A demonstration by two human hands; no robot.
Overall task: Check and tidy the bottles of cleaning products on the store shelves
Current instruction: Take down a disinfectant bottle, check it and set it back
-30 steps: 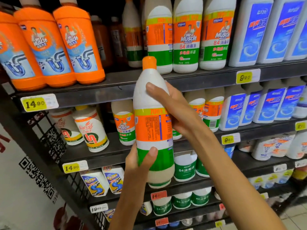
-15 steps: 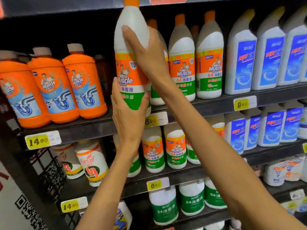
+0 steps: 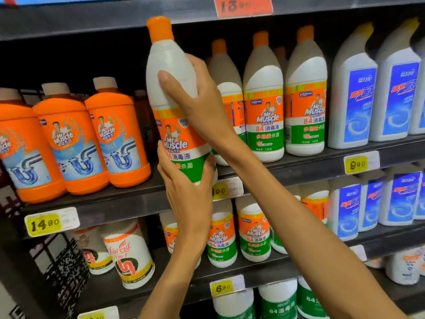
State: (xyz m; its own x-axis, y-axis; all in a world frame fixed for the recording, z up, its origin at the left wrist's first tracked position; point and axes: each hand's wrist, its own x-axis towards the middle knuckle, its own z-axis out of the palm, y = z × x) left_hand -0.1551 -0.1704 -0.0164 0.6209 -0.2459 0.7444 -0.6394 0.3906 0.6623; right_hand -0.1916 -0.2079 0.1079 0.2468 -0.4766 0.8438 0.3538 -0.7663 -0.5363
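The fingers (image 3: 164, 77) of the right hand (image 3: 195, 97) wrap around the white shoulder of the disinfectant bottle (image 3: 174, 107), thumb across the front, while the left hand (image 3: 186, 189) cups the bottle's green base from below, fingers curled up its side. A second ago the bottle was held lower, at the level of the second shelf, with its back label turned to the camera; now it has been raised and turned so the front label faces out, and it sits in the gap at the front of the upper shelf (image 3: 115, 199), between the orange drain-cleaner bottles (image 3: 115, 139) and the row of matching bottles (image 3: 264, 111). That suggests the check is finished and the bottle is going back in its row, front forward. Whether its base already rests on the shelf cannot be told, since the left hand hides it. Both arms reach up and forward, the right forearm crossing diagonally from the lower right, the left rising almost straight beneath the bottle. A yellow price tag (image 3: 51, 221) marks the shelf edge below.
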